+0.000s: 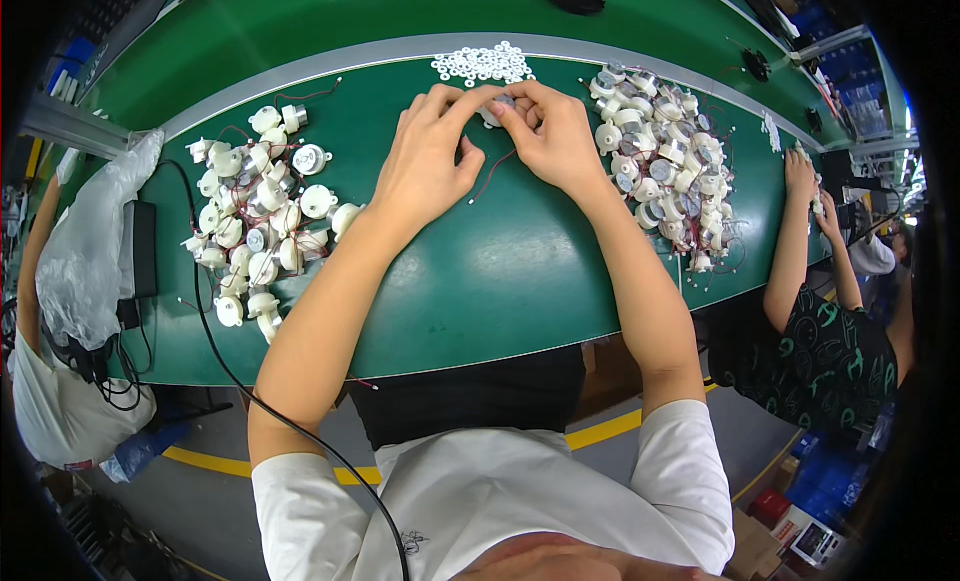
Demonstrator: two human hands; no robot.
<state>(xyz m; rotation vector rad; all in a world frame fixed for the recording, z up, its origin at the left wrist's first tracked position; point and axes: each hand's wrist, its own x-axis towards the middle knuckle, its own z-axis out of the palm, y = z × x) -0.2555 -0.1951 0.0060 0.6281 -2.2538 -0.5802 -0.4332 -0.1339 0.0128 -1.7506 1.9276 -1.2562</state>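
Observation:
Near the far edge of the green table, both my hands meet at a small grey motor with a white plastic housing (496, 113). My right hand (548, 136) pinches it, the thumb lying over its near side. The fingers of my left hand (428, 161) curve over to the motor's far side, with the left thumb held apart. A thin red wire lead (492, 177) hangs from the motor onto the table. Just beyond my fingers lies a pile of small white rings (485, 63). My fingers hide part of the motor.
Heaps of similar white-housed motors lie left (262, 196) and right (665, 161). A black cable (205, 306) crosses the left table edge and my left arm. A clear plastic bag (95, 241) and a black box (143, 249) stand left. Other people's arms show at both sides.

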